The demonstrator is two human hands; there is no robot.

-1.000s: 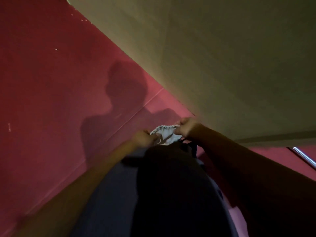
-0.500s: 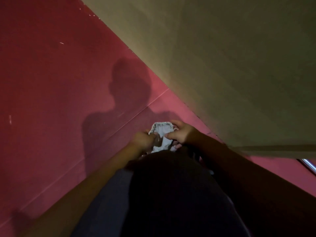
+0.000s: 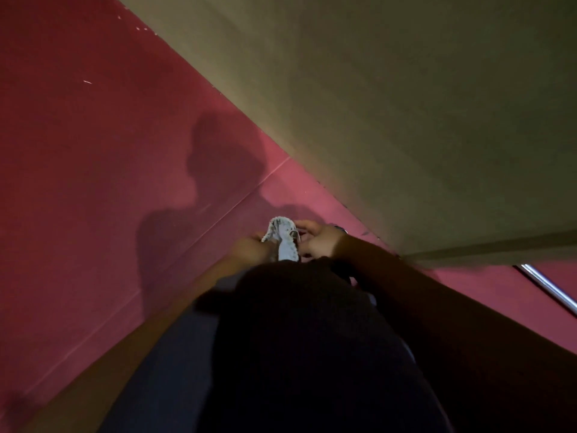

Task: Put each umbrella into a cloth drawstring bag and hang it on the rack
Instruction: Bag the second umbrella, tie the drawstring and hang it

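Observation:
A small white cloth drawstring bag (image 3: 282, 239) is bunched up between my two hands at the centre of the view. My left hand (image 3: 249, 246) grips its left side. My right hand (image 3: 315, 242) pinches its right side near the gathered top. A large dark shape (image 3: 296, 354), seemingly my own body or clothing, fills the lower middle and hides whatever lies below the hands. No umbrella can be made out in the dim light.
A red wall (image 3: 93, 182) spans the left, with my shadow on it. A beige surface (image 3: 406, 120) covers the upper right. A shiny metal rod (image 3: 549, 287) shows at the right edge.
The bag's mouth, stretched wide between my hands a second ago, is now gathered narrow. My hands have come closer together.

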